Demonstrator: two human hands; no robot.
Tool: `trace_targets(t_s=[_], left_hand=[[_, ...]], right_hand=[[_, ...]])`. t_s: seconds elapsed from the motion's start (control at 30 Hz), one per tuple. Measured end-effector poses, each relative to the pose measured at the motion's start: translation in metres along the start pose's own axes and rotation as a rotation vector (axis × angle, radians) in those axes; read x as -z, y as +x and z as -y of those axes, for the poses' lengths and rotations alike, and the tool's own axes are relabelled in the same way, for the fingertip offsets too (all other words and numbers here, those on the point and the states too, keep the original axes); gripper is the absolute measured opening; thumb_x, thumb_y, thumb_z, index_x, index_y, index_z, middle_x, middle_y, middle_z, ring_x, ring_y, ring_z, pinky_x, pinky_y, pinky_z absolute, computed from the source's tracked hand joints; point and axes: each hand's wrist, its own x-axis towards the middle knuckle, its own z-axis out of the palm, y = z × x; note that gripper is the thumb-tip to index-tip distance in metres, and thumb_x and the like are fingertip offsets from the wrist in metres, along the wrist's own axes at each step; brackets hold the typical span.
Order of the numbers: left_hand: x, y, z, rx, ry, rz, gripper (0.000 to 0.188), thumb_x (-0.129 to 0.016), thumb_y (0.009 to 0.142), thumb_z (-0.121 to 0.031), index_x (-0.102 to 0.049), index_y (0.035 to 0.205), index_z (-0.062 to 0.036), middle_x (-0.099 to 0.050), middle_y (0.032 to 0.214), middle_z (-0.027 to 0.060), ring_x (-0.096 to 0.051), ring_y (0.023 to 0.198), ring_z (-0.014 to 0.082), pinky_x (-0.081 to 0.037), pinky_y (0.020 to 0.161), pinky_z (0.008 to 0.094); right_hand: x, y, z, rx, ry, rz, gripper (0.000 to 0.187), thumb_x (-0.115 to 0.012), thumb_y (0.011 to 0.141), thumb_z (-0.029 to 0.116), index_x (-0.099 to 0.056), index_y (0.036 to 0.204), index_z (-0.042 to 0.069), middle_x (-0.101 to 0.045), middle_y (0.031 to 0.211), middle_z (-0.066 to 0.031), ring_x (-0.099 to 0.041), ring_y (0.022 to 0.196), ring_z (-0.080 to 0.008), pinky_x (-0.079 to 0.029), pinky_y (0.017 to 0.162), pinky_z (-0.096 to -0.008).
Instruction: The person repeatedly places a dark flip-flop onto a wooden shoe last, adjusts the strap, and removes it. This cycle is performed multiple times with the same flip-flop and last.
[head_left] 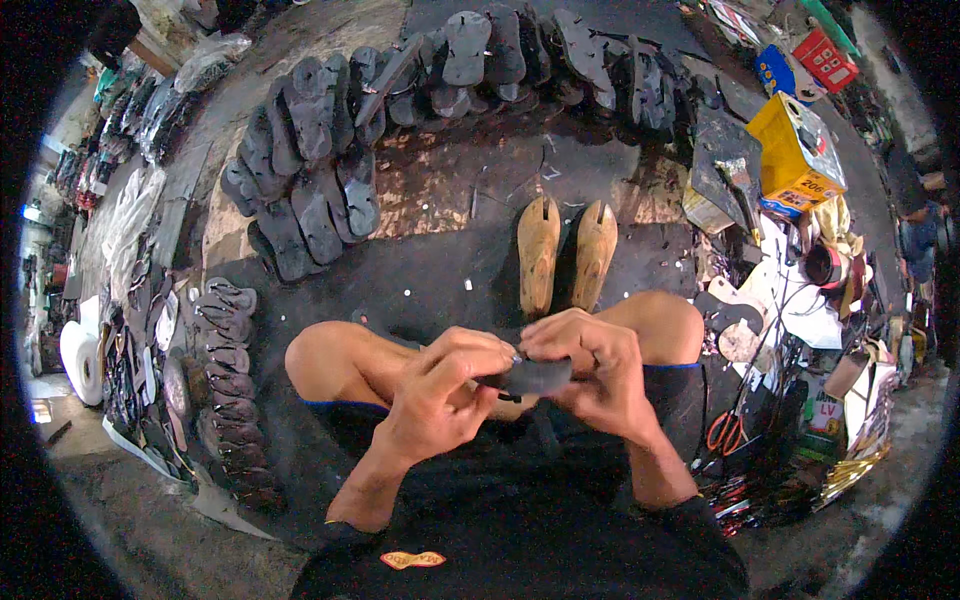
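Above my lap, my left hand (440, 395) and my right hand (605, 375) hold a dark, curved, flat piece (538, 377) between them. Fingers and thumbs of both hands are closed on its ends. Blur and the fingers hide its full shape, so I cannot tell its exact kind. Just beyond my right hand, a wooden shoe last (538, 255) lies beside a second wooden shoe last (595, 250), both pointing away from me. Each has a slot at its far end.
Dark sandal soles (310, 110) form a wide arc at the far side. Dark sandal straps (230, 370) line up in a column at left. To the right stand a yellow tin (785, 150), a dark box (720, 165) and orange-handled scissors (725, 433). A white roll (80, 350) sits far left.
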Motion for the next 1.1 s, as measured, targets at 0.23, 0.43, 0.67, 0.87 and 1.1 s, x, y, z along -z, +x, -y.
trace_targets(t_s=[0.23, 0.43, 0.67, 0.87, 1.1], left_hand=[[0.069, 0.016, 0.062, 0.58, -0.736, -0.576, 0.062, -0.06, 0.08, -0.013, -0.057, 0.14, 0.003, -0.064, 0.143, 0.0218, -0.061, 0.136, 0.0357, -0.051, 0.114, 0.0539], [0.091, 0.026, 0.073, 0.416, -1.388, -0.785, 0.05, -0.062, 0.105, -0.025, -0.052, 0.152, -0.0134, -0.06, 0.15, 0.0146, -0.053, 0.144, 0.0392, -0.045, 0.116, 0.0738], [0.109, -0.025, 0.087, 0.161, -0.837, -1.068, 0.06, -0.072, 0.103, -0.014, -0.043, 0.155, -0.0179, -0.058, 0.148, 0.0119, -0.055, 0.143, 0.0362, -0.043, 0.118, 0.0728], [0.099, -0.016, 0.056, -0.103, -0.411, -0.996, 0.061, -0.073, 0.103, -0.013, -0.041, 0.155, -0.011, -0.055, 0.154, 0.0204, -0.053, 0.145, 0.0434, -0.045, 0.118, 0.0715], [0.094, -0.007, 0.036, 0.061, -0.648, -0.769, 0.059, -0.075, 0.101, -0.017, -0.045, 0.151, -0.0122, -0.056, 0.151, 0.0203, -0.056, 0.142, 0.0407, -0.049, 0.114, 0.072]], right_hand=[[0.016, 0.024, -0.169, -0.992, -0.629, -0.389, 0.089, -0.074, 0.092, 0.014, -0.028, 0.166, -0.001, -0.039, 0.165, -0.0338, -0.043, 0.149, -0.052, -0.04, 0.123, -0.0526], [0.016, 0.003, -0.195, -0.801, -0.13, -0.701, 0.086, -0.079, 0.08, 0.008, -0.044, 0.158, -0.002, -0.054, 0.157, -0.0152, -0.065, 0.127, -0.0345, -0.052, 0.109, -0.0468], [-0.025, -0.044, 0.003, -0.669, 0.653, -0.675, 0.06, -0.076, 0.088, 0.016, -0.058, 0.141, -0.005, -0.069, 0.125, -0.0178, -0.073, 0.107, -0.0275, -0.063, 0.093, -0.0415], [-0.061, -0.041, 0.042, -0.913, 0.917, -0.444, 0.057, -0.078, 0.092, 0.016, -0.061, 0.138, -0.013, -0.074, 0.12, -0.0202, -0.077, 0.101, -0.0255, -0.065, 0.087, -0.0361], [-0.066, -0.014, 0.059, -0.309, 0.226, -0.202, 0.064, -0.083, 0.085, 0.008, -0.063, 0.143, -0.008, -0.072, 0.137, -0.0226, -0.071, 0.122, -0.0259, -0.054, 0.108, -0.0376]])
